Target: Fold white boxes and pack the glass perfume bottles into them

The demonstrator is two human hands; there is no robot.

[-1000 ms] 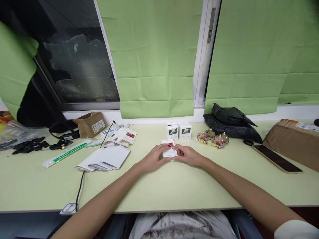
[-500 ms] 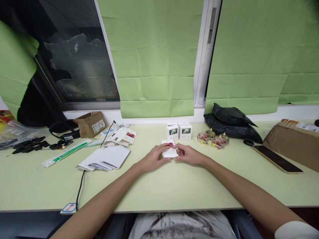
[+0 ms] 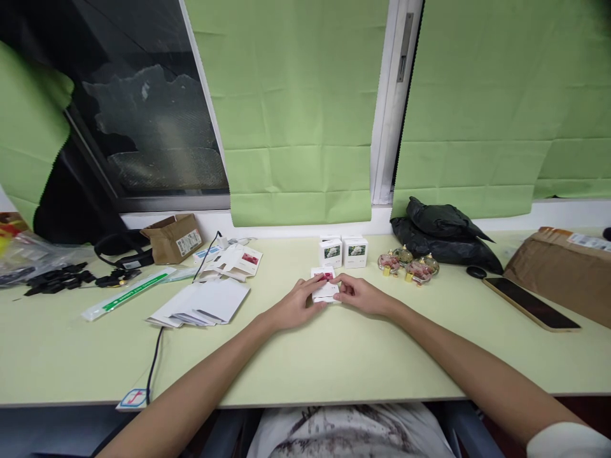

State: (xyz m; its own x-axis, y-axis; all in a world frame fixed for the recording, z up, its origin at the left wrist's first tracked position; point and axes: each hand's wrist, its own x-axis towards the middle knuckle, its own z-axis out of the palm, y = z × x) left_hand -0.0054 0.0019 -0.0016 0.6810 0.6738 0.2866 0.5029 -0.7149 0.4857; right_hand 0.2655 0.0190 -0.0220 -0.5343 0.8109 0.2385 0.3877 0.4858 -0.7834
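Note:
A small white carton with a red picture lies on the pale green table at mid-table. My left hand grips its left side with curled fingers. My right hand pinches its right side. Just behind it stand two closed white boxes with green pictures. To their right lies a cluster of small round glass ornaments with gold caps.
A stack of flat white cartons lies at the left, with a black cable, a brown cardboard box and black parts. At the right are black bags, a phone and a brown parcel.
Both hands have shifted the small carton slightly away from me and adjusted their fingers on it. Nothing else has moved.

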